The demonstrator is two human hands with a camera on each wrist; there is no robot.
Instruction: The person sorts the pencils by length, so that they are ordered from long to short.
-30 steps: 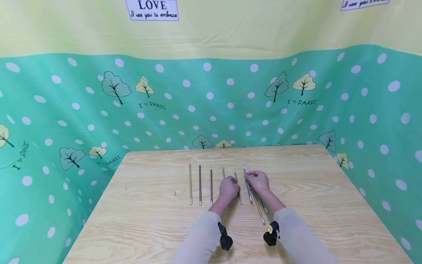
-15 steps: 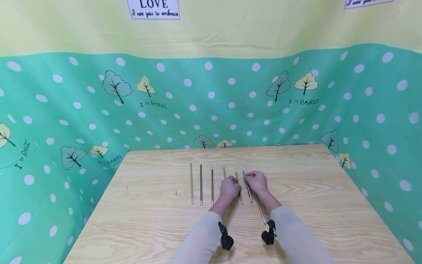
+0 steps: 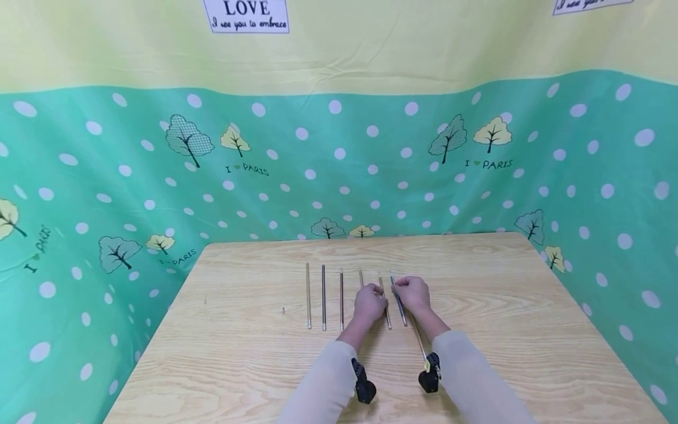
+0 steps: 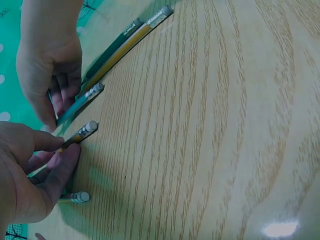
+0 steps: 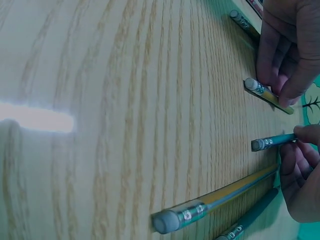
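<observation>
In the head view my left hand [image 3: 371, 301] pinches a yellow pencil [image 3: 388, 318] between thumb and fingers, its eraser end toward me. Just right of it, my right hand [image 3: 415, 294] pinches a teal pencil [image 3: 400, 309] near its far, pointed end. The two pencils lie side by side with a narrow gap, both slightly slanted. Under the right wrist lies another yellow pencil [image 3: 419, 337]; beside it the left wrist view shows a dark green pencil [image 4: 112, 48]. A further pencil [image 3: 361, 277] is mostly hidden by my left hand.
Left of the hands, a tan pencil [image 3: 308, 300], a black pencil [image 3: 324, 300] and a dark reddish pencil [image 3: 341, 300] lie spaced out, eraser ends toward me. A tiny pale piece [image 3: 283, 310] lies farther left on the wooden table [image 3: 238, 353]. A patterned cloth [image 3: 339, 165] surrounds the table.
My right hand has shifted slightly left and nearer with the teal pencil, narrowing the gap to the yellow one. The right forearm now covers the green pencil. My left hand stays put.
</observation>
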